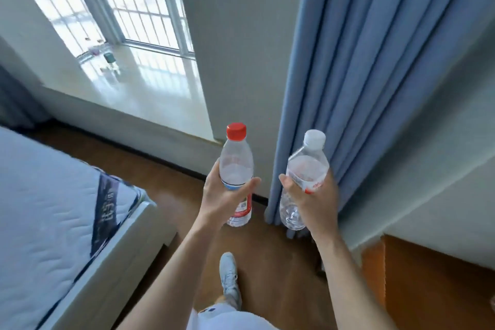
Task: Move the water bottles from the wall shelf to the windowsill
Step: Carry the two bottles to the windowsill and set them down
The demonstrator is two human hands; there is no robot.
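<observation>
My left hand [223, 197] grips a clear water bottle with a red cap [236, 161] and a red label, held upright. In my right hand [312, 195] is a second clear bottle with a white cap [305, 166], tilted slightly right. Both are held in front of me above the wooden floor. The wide white windowsill [150, 94] lies ahead to the upper left, below a barred window. A small bottle with a dark green cap [110, 59] stands on the sill near the glass. The wall shelf is out of view.
A bed with a quilted mattress [45, 209] fills the left side. A blue curtain [375, 61] hangs on the right, just behind the right bottle. An orange-brown piece of furniture [428, 284] stands at the lower right. My shoe [229, 276] is on the wooden floor between them.
</observation>
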